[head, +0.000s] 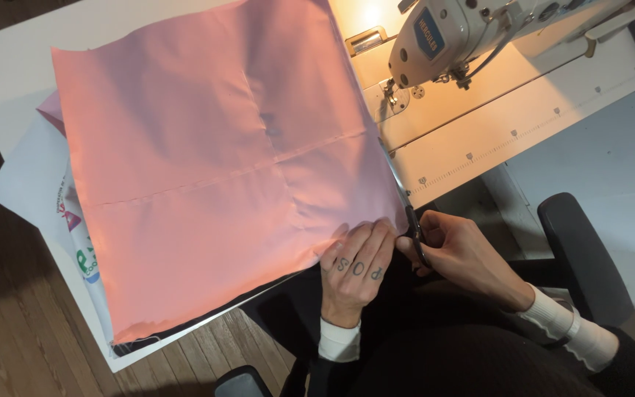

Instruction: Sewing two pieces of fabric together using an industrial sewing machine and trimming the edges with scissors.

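A large pink fabric sheet [207, 154] with fold creases lies spread over the white table [9, 66]. My left hand [354, 268] presses flat on the fabric's near right corner, fingers together. My right hand [464, 257] grips a pair of black-handled scissors [408, 213], whose blades run up along the fabric's right edge. Both wrists show white cuffs under dark sleeves.
A white industrial sewing machine [464, 33] stands at the upper right, its lamp lit, with a ruler strip along the table edge [508, 136]. White printed paper [45, 191] sticks out under the fabric at left. A black chair armrest [578, 250] is at right; wooden floor below.
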